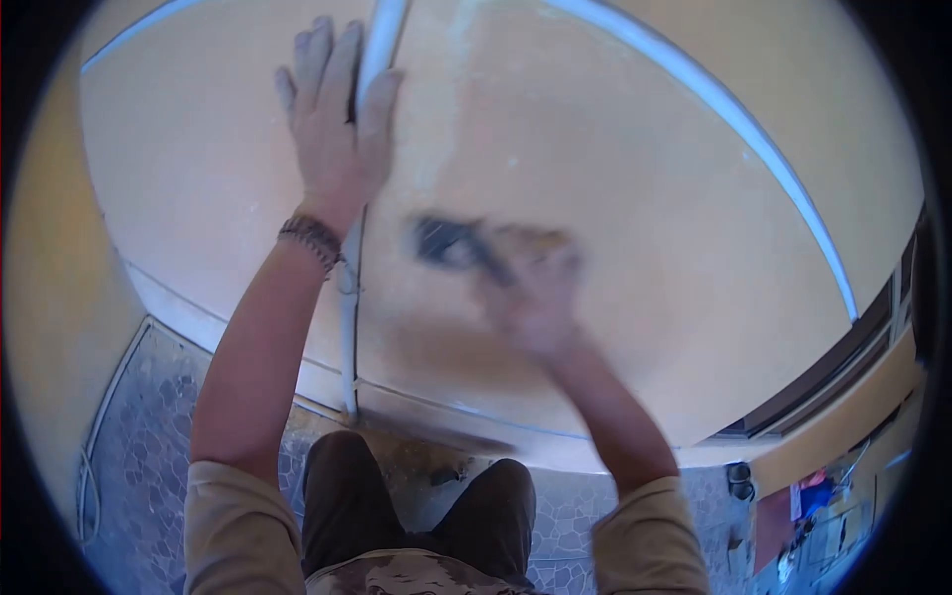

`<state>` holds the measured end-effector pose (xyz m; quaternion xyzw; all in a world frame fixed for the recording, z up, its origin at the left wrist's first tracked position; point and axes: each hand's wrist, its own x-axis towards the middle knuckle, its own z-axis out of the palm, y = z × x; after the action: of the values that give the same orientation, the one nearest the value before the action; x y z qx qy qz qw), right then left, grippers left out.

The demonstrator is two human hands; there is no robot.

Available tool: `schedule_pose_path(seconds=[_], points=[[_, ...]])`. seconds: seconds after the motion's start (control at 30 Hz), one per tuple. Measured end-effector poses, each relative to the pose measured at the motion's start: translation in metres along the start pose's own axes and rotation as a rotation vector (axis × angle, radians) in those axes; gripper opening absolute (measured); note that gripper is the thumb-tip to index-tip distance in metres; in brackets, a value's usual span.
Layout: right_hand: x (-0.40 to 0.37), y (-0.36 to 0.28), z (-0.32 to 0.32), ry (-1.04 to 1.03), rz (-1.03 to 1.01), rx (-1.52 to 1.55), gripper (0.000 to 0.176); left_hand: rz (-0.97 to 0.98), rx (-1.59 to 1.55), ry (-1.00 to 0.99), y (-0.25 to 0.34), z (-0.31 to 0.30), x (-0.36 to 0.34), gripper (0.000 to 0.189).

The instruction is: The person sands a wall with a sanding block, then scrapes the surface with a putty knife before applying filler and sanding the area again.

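Observation:
My left hand [337, 149] lies against the cream wall [595, 149] with its fingers stretched upward and the thumb side over a white pipe [383, 45]. That pipe runs down the wall past my wrist, which wears a dark braided bracelet [311, 241]. To the right of the pipe, my right hand [535, 297] is closed on a hand tool [448, 242] with a dark head pointing left. Motion smears both hand and tool, so I cannot tell the tool's exact kind. A shadow falls on the wall below them.
A pale blue-white strip [734, 119] curves across the wall at the upper right. Below is a stone-patterned floor [159, 446], with a thin hose or cable [91, 476] at left. Dark shoes [740, 481] and assorted items [813, 496] lie at lower right.

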<state>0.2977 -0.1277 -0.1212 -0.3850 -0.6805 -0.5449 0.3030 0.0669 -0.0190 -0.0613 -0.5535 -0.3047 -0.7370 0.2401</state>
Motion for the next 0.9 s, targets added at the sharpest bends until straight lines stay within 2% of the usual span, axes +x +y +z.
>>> schedule_pose_path(seconds=[0.03,0.07,0.13,0.2,0.23,0.3,0.37,0.43,0.47,0.53,0.67,0.7,0.77,0.87,0.9], points=[[0.023,-0.001,-0.01,0.031,-0.067,0.027,0.04,0.004,-0.018,0.011,0.004,-0.001,-0.003,0.047],[0.044,0.026,-0.008,0.121,-0.049,-0.096,0.046,0.003,-0.025,0.035,0.006,0.0,-0.001,0.046],[0.096,0.037,-0.011,0.28,0.215,0.073,0.044,0.014,-0.034,0.076,0.002,-0.003,0.0,0.045],[0.075,0.012,0.002,0.267,0.256,-0.022,0.049,0.032,-0.064,0.091,0.001,-0.004,0.0,0.044],[0.057,-0.005,0.003,0.268,0.279,-0.087,0.052,-0.058,0.002,-0.003,-0.003,-0.007,-0.003,0.052],[-0.058,-0.058,0.022,0.008,0.135,-0.082,0.031,-0.089,0.042,-0.056,0.003,-0.011,-0.003,0.051],[-0.101,-0.072,0.016,-0.171,-0.081,0.061,0.047,-0.106,0.071,-0.064,0.006,-0.018,0.0,0.05],[-0.091,-0.047,0.016,-0.168,-0.135,0.208,0.047,-0.105,0.09,-0.065,0.007,-0.018,-0.004,0.049],[-0.049,-0.032,0.008,-0.201,0.023,0.05,0.039,-0.085,0.086,-0.038,0.007,-0.016,-0.006,0.049],[0.059,0.023,0.007,0.217,0.125,-0.089,0.032,-0.03,0.105,0.026,-0.002,-0.01,-0.008,0.048],[0.058,0.008,0.003,0.211,0.25,-0.096,0.04,-0.057,0.11,0.006,0.005,-0.011,-0.008,0.047],[-0.006,-0.017,0.007,0.092,0.223,-0.095,0.037,-0.063,0.13,-0.001,0.007,-0.013,-0.007,0.046],[-0.105,-0.056,0.007,-0.04,0.065,0.135,0.045,-0.049,0.097,0.026,0.005,-0.015,-0.009,0.045],[-0.073,-0.038,-0.001,0.008,-0.07,0.077,0.042,-0.006,-0.011,0.109,-0.004,-0.002,-0.015,0.044],[-0.034,-0.02,-0.006,-0.003,0.048,-0.019,0.041,-0.001,0.001,0.128,-0.006,0.001,-0.017,0.044]])
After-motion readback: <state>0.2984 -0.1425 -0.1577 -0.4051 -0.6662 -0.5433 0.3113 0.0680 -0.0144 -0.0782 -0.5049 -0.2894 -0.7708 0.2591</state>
